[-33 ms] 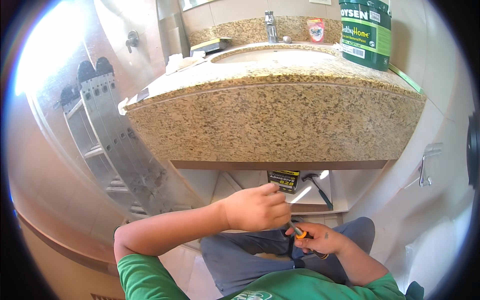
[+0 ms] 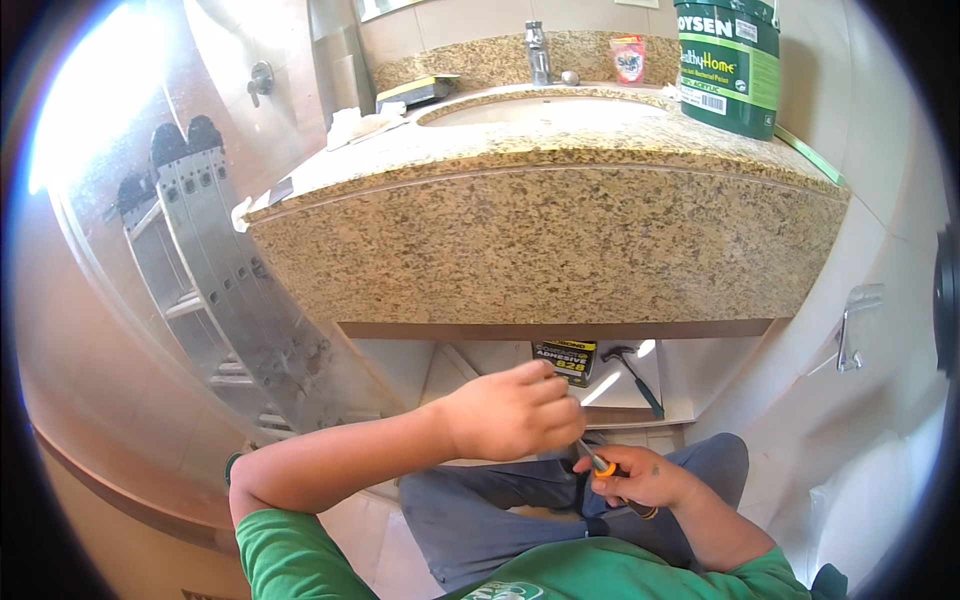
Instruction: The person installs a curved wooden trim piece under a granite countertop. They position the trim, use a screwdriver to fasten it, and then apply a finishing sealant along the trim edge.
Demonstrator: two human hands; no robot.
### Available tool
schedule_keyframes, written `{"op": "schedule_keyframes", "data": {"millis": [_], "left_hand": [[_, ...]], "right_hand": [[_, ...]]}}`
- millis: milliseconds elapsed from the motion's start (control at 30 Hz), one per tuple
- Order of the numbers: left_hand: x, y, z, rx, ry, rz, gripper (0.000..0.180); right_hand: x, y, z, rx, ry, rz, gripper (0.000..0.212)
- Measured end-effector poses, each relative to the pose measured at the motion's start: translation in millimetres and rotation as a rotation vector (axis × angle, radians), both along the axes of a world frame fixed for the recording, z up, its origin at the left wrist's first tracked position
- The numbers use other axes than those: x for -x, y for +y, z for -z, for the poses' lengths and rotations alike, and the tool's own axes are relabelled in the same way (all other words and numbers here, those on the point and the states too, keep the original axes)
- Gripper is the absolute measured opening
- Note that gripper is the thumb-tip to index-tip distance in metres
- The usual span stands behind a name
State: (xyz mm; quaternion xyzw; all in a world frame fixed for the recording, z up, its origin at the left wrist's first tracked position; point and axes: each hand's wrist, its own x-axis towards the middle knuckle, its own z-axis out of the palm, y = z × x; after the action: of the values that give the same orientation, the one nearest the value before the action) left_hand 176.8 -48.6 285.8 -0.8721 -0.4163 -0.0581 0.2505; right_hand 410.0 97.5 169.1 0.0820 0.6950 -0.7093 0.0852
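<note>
The right hand (image 2: 645, 478) is closed round the handle of a screwdriver (image 2: 604, 469), its shaft running up and left to the left hand (image 2: 515, 412), which is curled; I cannot tell what it grips. If the shaft slips, it could jab those fingers. Ahead of the left hand, a jerk could knock the can (image 2: 570, 372) or, farther right, the hammer (image 2: 645, 390).
</note>
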Motion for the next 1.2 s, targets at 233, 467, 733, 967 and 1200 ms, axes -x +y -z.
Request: {"op": "schedule_keyframes", "data": {"millis": [233,467,733,967,1200], "left_hand": [[3.6,14.7,-8.8,0.163,-0.645,-0.095,0.031],[-7.0,22.1,-3.9,0.378,-0.756,-0.139,0.02],[4.0,12.2,8.3,0.474,-0.714,-0.121,0.022],[10.6,-6.5,-1.5,0.423,-0.744,-0.167,0.022],[99.8,-71.9,-95.3,-0.259,-0.826,-0.598,0.023]], "right_hand": [[-23.3,29.0,27.2,0.229,0.03,-0.004,0.023],[-17.7,34.5,27.2,0.32,0.049,-0.096,0.027],[-13.3,32.9,24.2,0.243,-0.038,-0.115,0.027],[-24.7,39.7,30.2,0.274,-0.098,-0.109,0.026],[-61.4,66.2,57.2,0.368,-0.147,0.138,0.023]]}}
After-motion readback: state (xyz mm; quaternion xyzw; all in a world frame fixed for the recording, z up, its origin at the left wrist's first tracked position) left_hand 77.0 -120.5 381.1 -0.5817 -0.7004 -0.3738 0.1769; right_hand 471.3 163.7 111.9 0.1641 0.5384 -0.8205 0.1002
